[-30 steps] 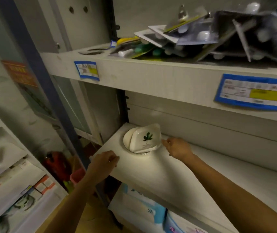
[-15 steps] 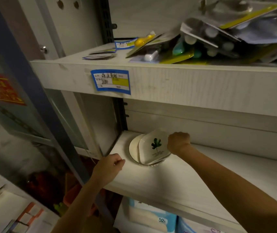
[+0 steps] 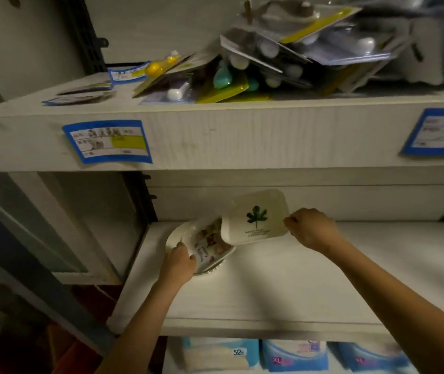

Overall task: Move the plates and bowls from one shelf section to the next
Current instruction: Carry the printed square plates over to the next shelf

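Leaf plate (image 3: 256,218) tilted, right hand (image 3: 310,229) pinching its right edge, left hand (image 3: 179,263) gripping stack (image 3: 207,245)

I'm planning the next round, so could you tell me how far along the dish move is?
Done: no dish visibly set down further right on the shelf. In hand: the right hand holds the leaf-print plate raised above the others; the left hand grips the patterned dish beneath. Left: that dish and the round plate under it.

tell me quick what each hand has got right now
Left hand: grips the edge of the picture plate.
Right hand: pinches the rim of the leaf plate, held tilted.
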{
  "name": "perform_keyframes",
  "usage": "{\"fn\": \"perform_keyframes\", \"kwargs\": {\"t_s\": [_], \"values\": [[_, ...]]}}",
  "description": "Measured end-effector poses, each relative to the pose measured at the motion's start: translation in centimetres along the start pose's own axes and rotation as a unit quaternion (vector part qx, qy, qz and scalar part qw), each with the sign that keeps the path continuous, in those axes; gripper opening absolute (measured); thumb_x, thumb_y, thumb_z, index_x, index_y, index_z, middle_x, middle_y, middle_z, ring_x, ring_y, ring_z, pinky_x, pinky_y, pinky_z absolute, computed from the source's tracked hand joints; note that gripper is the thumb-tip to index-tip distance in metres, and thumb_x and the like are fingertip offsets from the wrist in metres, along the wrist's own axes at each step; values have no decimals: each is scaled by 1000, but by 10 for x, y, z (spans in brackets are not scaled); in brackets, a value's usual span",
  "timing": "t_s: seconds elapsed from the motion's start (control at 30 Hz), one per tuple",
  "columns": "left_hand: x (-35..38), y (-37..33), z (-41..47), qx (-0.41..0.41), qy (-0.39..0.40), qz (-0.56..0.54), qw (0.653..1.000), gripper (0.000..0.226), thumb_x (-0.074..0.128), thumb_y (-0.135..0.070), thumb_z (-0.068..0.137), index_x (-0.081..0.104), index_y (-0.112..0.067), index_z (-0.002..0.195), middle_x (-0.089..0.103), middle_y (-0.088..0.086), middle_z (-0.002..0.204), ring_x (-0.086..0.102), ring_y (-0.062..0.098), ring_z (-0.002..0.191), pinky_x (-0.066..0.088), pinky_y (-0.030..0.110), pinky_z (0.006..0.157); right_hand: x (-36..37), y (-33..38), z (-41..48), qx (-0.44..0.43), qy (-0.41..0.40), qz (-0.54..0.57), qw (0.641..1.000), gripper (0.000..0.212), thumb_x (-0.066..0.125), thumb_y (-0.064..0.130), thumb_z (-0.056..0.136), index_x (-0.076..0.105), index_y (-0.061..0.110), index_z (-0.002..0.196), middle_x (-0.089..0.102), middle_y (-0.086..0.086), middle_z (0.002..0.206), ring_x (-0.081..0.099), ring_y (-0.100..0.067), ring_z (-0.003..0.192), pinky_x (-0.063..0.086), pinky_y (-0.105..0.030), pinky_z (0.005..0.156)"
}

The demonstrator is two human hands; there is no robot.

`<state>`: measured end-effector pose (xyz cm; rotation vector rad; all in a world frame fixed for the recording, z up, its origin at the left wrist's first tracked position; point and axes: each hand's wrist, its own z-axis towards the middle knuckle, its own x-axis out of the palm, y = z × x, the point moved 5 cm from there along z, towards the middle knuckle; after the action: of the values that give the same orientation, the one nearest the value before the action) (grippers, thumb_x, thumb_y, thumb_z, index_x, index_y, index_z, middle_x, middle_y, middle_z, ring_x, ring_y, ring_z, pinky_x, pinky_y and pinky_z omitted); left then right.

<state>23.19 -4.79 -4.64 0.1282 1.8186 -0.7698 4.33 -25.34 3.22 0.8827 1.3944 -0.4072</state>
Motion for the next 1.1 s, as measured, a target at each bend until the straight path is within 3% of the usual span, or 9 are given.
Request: {"fn": "perform_keyframes", "kwargs": {"t_s": [0.1, 0.2, 0.4, 0.53, 0.63, 0.73, 0.83, 0.97, 1.1], "values": [[16, 1, 18, -47, 35, 46, 997, 53, 48, -24, 90, 33, 3, 133, 48, 21, 133, 49, 32, 120, 44, 34, 93, -3, -34, -19, 39, -28, 13, 999, 36, 39, 29, 92, 63, 7, 76, 67, -11, 83, 60, -28, 73, 41, -29, 58], [22, 2, 36, -56, 49, 116, 990, 62, 54, -31, 86, 30, 3, 133, 45, 19, 135, 47, 31, 124, 42, 35, 100, -4, -59, -36, 76, -47, 0, 996, 37, 39, 27, 92, 66, 6, 78, 67, -11, 82, 55, -26, 68, 34, -24, 49], [37, 12, 54, -55, 79, 163, 982, 49, 59, -29, 78, 54, -4, 120, 59, 14, 120, 57, 28, 110, 49, 31, 86, 1, -91, -62, 149, -50, 12, 987, 34, 39, 29, 92, 67, 12, 80, 63, -5, 80, 57, -23, 70, 36, -24, 52], [30, 13, 61, -62, 74, 9, 995, 36, 56, -12, 83, 55, 4, 116, 61, 24, 113, 59, 33, 101, 49, 36, 82, 2, -101, -73, 172, -45, 21, 984, 31, 39, 29, 93, 60, 16, 75, 58, -3, 76, 47, -14, 59, 30, -21, 47], [16, 1, 58, -22, 83, -173, 981, 27, 43, -1, 88, 54, 5, 112, 61, 19, 75, 54, 26, 64, 45, 30, 55, 2, -107, -80, 172, -45, 36, 983, 31, 38, 28, 94, 60, 16, 77, 57, -1, 75, 44, -10, 56, 31, -21, 47], [1, -17, 42, 19, 87, -184, 979, 19, 35, 1, 92, 54, 2, 89, 49, 10, 52, 44, 20, 48, 40, 17, 37, 1, -117, -90, 171, -47, 64, 982, 31, 38, 28, 96, 59, 16, 77, 55, 1, 70, 45, -10, 56, 34, -21, 48], [-12, -40, 18, 63, 73, -171, 981, 23, 36, 3, 90, 50, -3, 73, 50, 10, 52, 45, 22, 49, 41, 16, 39, -3, -133, -105, 177, -54, 89, 979, 34, 38, 30, 96, 60, 14, 75, 56, -1, 70, 48, -12, 59, 36, -22, 50], [-13, -75, -17, 104, 86, -196, 971, 12, 40, 0, 88, 51, 3, 91, 58, 12, 69, 52, 22, 58, 43, 29, 53, -13, -167, -136, 189, -71, 116, 972, 37, 39, 32, 95, 62, 14, 71, 59, -1, 70, 56, -20, 67, 47, -33, 63], [7, -133, -73, 145, 113, -192, 964, 13, 41, -2, 91, 44, -9, 80, 54, 11, 79, 51, 20, 62, 39, 29, 53, -30, -212, -181, 200, -85, 135, 967, 44, 40, 30, 96, 49, 22, 53, 50, 7, 55, 47, -11, 53, 36, -26, 51]]}}
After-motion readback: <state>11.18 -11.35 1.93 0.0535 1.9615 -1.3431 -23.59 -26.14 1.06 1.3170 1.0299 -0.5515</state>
